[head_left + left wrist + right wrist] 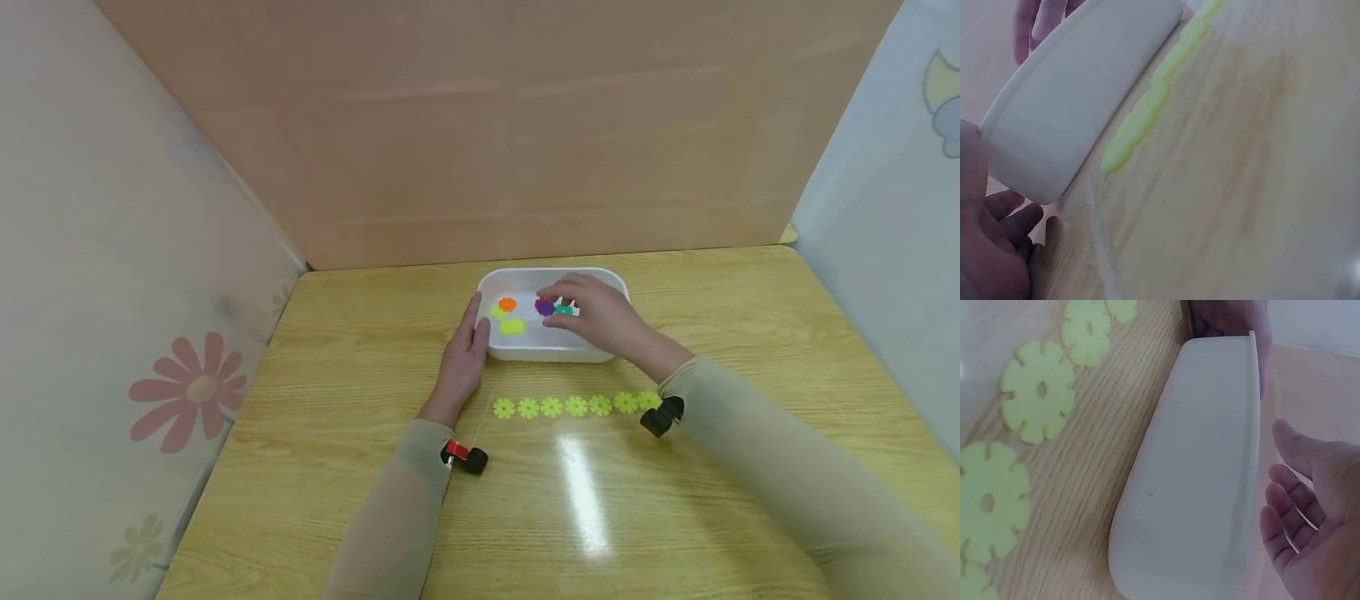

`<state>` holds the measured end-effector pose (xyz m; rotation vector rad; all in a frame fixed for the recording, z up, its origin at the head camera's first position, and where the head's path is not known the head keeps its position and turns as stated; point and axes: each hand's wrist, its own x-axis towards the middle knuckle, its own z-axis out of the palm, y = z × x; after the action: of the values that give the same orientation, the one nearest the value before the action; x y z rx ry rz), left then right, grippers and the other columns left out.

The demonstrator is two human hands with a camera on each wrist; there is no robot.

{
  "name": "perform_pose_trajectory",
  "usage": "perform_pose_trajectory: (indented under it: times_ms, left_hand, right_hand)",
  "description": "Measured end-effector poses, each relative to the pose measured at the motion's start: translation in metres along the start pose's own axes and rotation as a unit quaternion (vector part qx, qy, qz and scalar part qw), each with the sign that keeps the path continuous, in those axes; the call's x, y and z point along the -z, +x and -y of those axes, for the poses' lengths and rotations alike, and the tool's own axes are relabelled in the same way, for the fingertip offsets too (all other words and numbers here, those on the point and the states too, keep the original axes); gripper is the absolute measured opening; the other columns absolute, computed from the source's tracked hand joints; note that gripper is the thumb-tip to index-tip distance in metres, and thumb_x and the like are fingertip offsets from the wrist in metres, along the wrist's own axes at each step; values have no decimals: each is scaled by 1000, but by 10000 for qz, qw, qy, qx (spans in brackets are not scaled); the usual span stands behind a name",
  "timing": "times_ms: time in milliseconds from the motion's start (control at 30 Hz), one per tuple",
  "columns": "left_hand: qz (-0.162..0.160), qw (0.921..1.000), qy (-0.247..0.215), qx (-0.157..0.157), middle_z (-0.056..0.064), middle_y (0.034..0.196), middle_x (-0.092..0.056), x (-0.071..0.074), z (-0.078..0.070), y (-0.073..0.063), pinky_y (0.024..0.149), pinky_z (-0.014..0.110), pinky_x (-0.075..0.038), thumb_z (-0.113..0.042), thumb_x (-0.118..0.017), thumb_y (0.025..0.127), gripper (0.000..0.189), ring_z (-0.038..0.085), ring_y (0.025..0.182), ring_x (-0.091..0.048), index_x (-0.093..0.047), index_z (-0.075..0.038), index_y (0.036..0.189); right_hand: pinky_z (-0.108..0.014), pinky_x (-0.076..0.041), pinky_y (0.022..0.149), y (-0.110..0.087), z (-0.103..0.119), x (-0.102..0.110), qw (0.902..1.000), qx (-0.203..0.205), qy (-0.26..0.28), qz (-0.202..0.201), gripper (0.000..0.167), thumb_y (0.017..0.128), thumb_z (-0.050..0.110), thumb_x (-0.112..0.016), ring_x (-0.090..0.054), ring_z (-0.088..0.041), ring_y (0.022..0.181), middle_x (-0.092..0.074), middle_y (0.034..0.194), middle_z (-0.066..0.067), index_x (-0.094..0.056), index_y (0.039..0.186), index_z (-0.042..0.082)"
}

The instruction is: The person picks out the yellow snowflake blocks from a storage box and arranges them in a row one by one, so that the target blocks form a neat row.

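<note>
A white plastic tub [551,355] holds several notched plastic discs, among them an orange disc [507,305], a yellow-green disc [512,327], a purple disc [545,308] and a teal piece [564,310]. My left hand [463,358] grips the tub's left end, its thumb at the rim and fingers low at the corner in the left wrist view. My right hand [603,317] reaches over the tub's right half, thumb and fingers apart around the purple disc. In the right wrist view the right hand [1319,512] has loosely bent fingers, with nothing seen between them.
A row of yellow-green notched discs [551,407] lies on the wooden table [360,392] in front of the tub, its right end partly behind the right wrist. A brown panel [510,133] stands along the back edge, with pale walls on both sides.
</note>
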<state>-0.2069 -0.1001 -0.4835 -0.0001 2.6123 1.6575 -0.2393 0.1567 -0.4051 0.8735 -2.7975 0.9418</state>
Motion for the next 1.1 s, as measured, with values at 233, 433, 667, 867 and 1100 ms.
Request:
perform_pose_trajectory:
  times_ms: [233, 433, 667, 867, 1100]
  left_hand:
    - [-9, 10000, 86, -5, -9, 181, -26, 0, 2, 1, 132, 60, -25, -58, -35, 118, 56, 25, 167, -25, -18, -59, 172]
    - [-26, 9999, 115, -66, -6, 180, -29, 1, 3, 1, 131, 60, -27, -58, -35, 119, 56, 26, 165, -28, -18, -57, 173]
    - [-49, 9997, 152, -186, -3, 179, -33, 3, 3, 0, 130, 60, -30, -55, -36, 119, 56, 29, 163, -32, -20, -54, 174]
    - [-45, 9996, 154, -234, -4, 179, -33, 4, 5, -1, 129, 60, -31, -55, -36, 119, 56, 29, 163, -33, -21, -54, 174]
    - [-18, 9997, 162, -199, -5, 180, -30, 4, 6, -1, 130, 58, -30, -54, -35, 120, 56, 27, 164, -31, -20, -55, 173]
  right_hand:
    - [-49, -55, 93, 23, -1, -19, 9994, -102, 25, 326, 46, 97, 18, -89, -66, -36, 107, -73, 120, -17, -76, 138, 3]
    - [-45, -55, 86, 38, -1, -37, 9987, -24, -23, 518, 47, 95, 17, -90, -65, -33, 100, -72, 115, -16, -77, 138, 4]
    - [-49, -55, 97, 52, -4, -55, 9970, 219, -76, 740, 47, 95, 16, -90, -65, -34, 109, -73, 120, -18, -77, 138, 1]
    - [-49, -54, 97, 57, -5, -66, 9947, 289, -300, 935, 41, 98, 19, -86, -62, -33, 109, -70, 118, -18, -78, 135, 3]
    - [-53, -53, 95, 57, -4, -69, 9919, 291, -797, 944, 41, 100, 27, -85, -63, -35, 108, -69, 114, -18, -80, 133, 4]
